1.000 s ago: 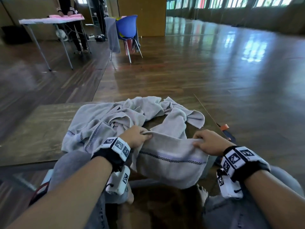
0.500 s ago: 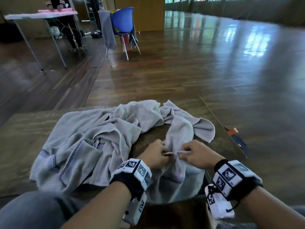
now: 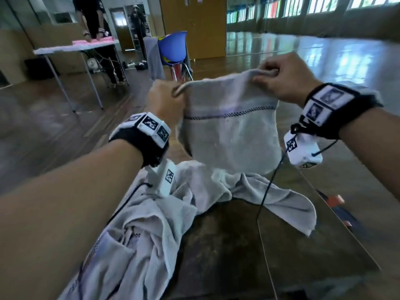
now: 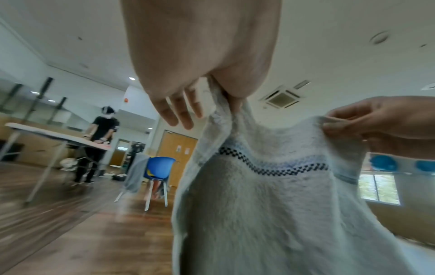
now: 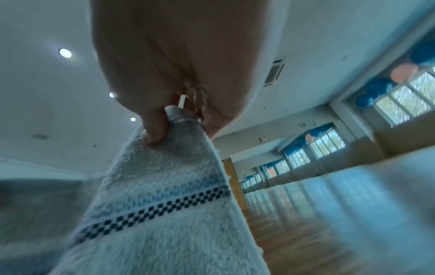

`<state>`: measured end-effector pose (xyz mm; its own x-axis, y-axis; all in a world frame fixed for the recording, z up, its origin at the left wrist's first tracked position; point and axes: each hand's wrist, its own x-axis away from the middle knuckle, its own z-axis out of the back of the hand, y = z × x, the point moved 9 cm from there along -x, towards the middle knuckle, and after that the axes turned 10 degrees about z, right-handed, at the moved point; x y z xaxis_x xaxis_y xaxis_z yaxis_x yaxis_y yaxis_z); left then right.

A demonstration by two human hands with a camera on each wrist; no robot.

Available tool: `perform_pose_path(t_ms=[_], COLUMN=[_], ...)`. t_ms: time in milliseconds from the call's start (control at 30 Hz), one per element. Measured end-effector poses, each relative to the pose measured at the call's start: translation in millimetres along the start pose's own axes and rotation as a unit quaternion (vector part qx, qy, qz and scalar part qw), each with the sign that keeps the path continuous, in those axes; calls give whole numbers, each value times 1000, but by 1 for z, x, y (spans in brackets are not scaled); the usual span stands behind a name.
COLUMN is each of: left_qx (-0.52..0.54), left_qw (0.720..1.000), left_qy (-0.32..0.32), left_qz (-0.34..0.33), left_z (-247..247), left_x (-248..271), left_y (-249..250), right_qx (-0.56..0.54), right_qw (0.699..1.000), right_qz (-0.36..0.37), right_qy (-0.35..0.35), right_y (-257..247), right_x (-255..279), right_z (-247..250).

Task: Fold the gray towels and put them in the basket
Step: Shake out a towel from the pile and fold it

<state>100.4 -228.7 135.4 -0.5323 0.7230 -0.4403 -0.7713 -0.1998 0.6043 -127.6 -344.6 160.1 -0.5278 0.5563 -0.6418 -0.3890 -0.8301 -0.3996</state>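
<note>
Head view: gray towel (image 3: 231,135) held up above the desk (image 3: 227,252), top edge stretched between left hand (image 3: 166,100) and right hand (image 3: 285,80), each pinching a corner, checkered stripe running level across; lower end draped onto more gray towels (image 3: 138,241) heaped on the desk; beyond, blue chair (image 3: 172,47) and a folding table (image 3: 75,48) with a person standing at it. Left wrist view: left hand (image 4: 200,78) pinching the towel (image 4: 270,204) corner between thumb and forefinger, other fingers (image 4: 179,109) loosely extended; right hand (image 4: 376,121) gripping the opposite corner. Right wrist view: right hand (image 5: 179,70) clamped on the towel (image 5: 162,214) corner, thumb pressed onto the cloth.
</note>
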Motion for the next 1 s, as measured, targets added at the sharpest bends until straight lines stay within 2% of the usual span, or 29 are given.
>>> perform_pose_path(t_ms=[100,200,367,433,533,600,700,800,867,933,1000], left_qx=[-22,-52,9,24,113,98,77,103,117,134,153], left_qw=[997,994,988,986,982,988,992,991,989,984,980], left_qy=[62,62,-59,-89,-51,3,39,39,50,79,97], left_qz=[29,69,140,141,139,120,87,77,79,81,84], left_z=[21,24,2,-5,3,16,27,27,29,35,41], left_x=[-15,-18,-18,-14,-12,-14,-8,1,2,1,0], left_y=[-36,-61,-95,-96,-98,-100,-100,-105,-108,-109,-111], right_qx=[60,88,107,95,89,97,115,108,46,-62,-148], right_qw=[997,994,994,995,995,994,993,989,982,975,964], right_qz=[25,60,3,-21,-21,-6,7,-87,-163,-209,-219], right_qy=[31,39,10,14,38,49,36,-48,-83,-46,33], right_y=[3,-3,13,15,14,13,16,39,52,56,54], right_x=[-20,-22,-14,-11,-8,-9,-10,-2,7,11,7], right_z=[-5,-21,-50,-55,-54,-51,-53,-72,-87,-96,-96])
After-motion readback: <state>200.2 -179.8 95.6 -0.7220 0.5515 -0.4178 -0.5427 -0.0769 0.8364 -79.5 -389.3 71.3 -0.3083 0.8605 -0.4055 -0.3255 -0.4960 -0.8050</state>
